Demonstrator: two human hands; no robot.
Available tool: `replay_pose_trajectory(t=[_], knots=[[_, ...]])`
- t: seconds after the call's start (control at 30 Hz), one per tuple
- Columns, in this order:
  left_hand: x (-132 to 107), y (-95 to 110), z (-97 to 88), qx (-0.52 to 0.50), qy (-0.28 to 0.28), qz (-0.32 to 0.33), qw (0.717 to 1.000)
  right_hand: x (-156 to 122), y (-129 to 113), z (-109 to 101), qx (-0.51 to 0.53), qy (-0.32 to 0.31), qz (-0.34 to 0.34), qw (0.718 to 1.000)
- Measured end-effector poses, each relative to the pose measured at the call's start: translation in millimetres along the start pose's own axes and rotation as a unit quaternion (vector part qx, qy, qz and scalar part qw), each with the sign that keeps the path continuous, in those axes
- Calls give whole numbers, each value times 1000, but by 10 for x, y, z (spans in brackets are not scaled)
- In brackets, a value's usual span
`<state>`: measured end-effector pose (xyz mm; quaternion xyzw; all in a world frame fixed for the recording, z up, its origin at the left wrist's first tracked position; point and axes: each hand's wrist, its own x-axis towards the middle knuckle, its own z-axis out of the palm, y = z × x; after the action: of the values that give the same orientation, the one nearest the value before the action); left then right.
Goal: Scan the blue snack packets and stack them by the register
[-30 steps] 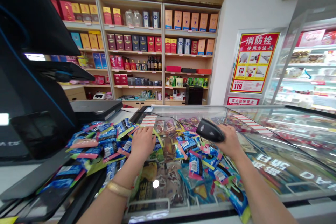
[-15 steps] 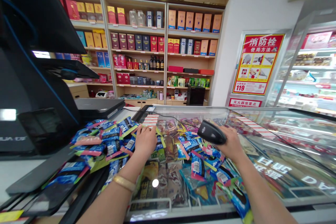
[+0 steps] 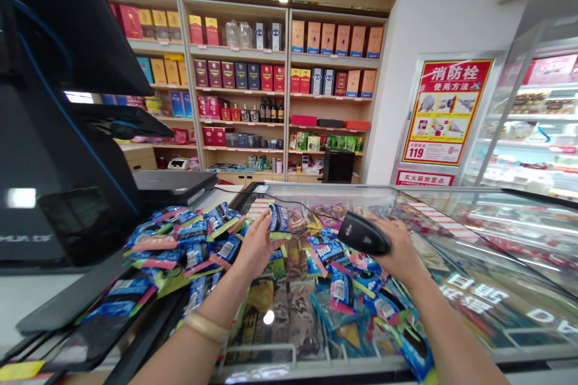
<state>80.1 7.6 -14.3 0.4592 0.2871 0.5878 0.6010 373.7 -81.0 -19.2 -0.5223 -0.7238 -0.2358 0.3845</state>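
Observation:
My left hand (image 3: 258, 245) holds up a small blue snack packet (image 3: 279, 218) above the glass lid, its barcode side partly showing. In my right hand (image 3: 401, 248) is a black handheld barcode scanner (image 3: 363, 234), its head pointing left toward my left hand; a thin cable runs from it. Left of my left hand lies a heap of blue packets (image 3: 194, 234) with pink and green edges. A second group of the same packets (image 3: 342, 289) is spread on the glass below the scanner, one of them (image 3: 413, 343) close to my right forearm.
A glass-topped freezer (image 3: 289, 346) with packaged goods inside stretches under both hands. A black checkout terminal (image 3: 67, 132) stands at left, beside a flat black box (image 3: 176, 185). Shelves of boxed bottles (image 3: 239, 75) line the back wall. A glass-fronted display case (image 3: 542, 126) stands at right.
My left hand has turned and lifted a blue packet that was hidden under it against the heap. My right hand still holds the scanner in nearly the same place.

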Motion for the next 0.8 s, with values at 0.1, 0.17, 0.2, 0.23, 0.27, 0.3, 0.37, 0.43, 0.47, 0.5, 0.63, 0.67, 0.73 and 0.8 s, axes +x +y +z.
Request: replay_pose_trajectory(t=[0.1, 0.17, 0.2, 0.23, 0.27, 0.3, 0.37, 0.43, 0.47, 0.5, 0.63, 0.67, 0.73, 0.8], knots=[[-81, 17, 89, -63, -36, -87, 994, 18, -78, -11, 12, -6, -17, 1000], [-108, 15, 129, -63, -37, -109, 991, 21, -106, -12, 21, -5, -28, 999], [-116, 10, 144, -59, -35, -114, 991, 20, -113, -14, 26, -7, -33, 999], [-123, 3, 157, -53, -32, -117, 991, 20, -117, -16, 30, -10, -37, 999], [-130, -5, 168, -46, -30, -116, 992, 20, -120, -19, 34, -15, -38, 999], [-138, -13, 178, -37, -30, -115, 992, 20, -123, -23, 37, -19, -38, 998], [-154, -27, 195, -20, -30, -109, 993, 25, -130, -32, 40, -26, -31, 998], [-166, -37, 207, -12, -32, -106, 994, 33, -139, -38, 44, -34, -25, 998], [-169, -40, 211, -10, -33, -105, 994, 38, -144, -40, 47, -39, -23, 998], [-169, -43, 211, -9, -34, -106, 994, 41, -147, -41, 49, -46, -21, 998], [-151, -61, 190, -3, -28, -101, 994, 43, -149, -33, 50, -65, -22, 996], [-146, -70, 182, 0, -28, -96, 995, 39, -145, -28, 50, -65, -23, 996], [-140, -99, 171, 9, -35, -78, 996, 28, -129, -14, 50, -57, -22, 997], [-138, -150, 176, 23, -45, -47, 998, 14, -91, 2, 41, -41, -16, 998]])
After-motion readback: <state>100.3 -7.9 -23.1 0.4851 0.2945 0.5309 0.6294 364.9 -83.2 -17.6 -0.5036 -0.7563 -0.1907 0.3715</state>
